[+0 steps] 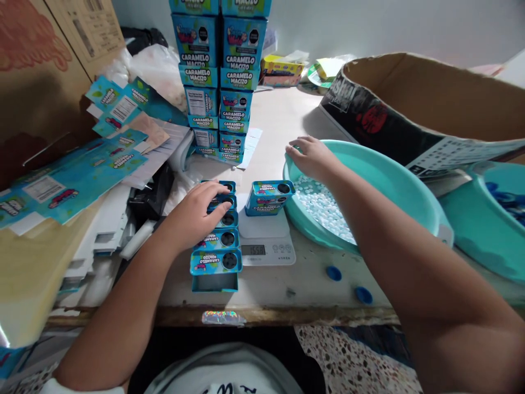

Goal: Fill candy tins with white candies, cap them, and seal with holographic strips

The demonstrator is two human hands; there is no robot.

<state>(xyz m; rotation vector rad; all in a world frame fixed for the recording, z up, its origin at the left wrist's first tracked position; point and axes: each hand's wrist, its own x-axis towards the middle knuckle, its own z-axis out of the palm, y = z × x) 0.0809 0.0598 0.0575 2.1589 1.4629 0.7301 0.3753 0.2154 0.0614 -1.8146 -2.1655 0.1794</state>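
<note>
My left hand (204, 210) rests over a row of blue candy tins (216, 261), its fingers apart and slightly curved across the far ones. The tins have round dark openings at their right ends and an open-topped blue tin section (215, 282) lies at the near end. To their right, a single candy tin (269, 197) stands upright on a white kitchen scale (279, 253) with a lit display. My right hand (310, 156) is at the far left rim of a turquoise basin (394, 158), fingers spread over the edge. White candies (322, 208) lie in the basin below my forearm.
Tall stacks of candy boxes (233, 104) rise at the back. Flattened blue cartons (69, 180) and a cardboard box (53, 65) crowd the left. A black carton (381, 115) and a second basin (478, 219) with blue caps stand right. Two blue caps (363, 295) lie near the edge.
</note>
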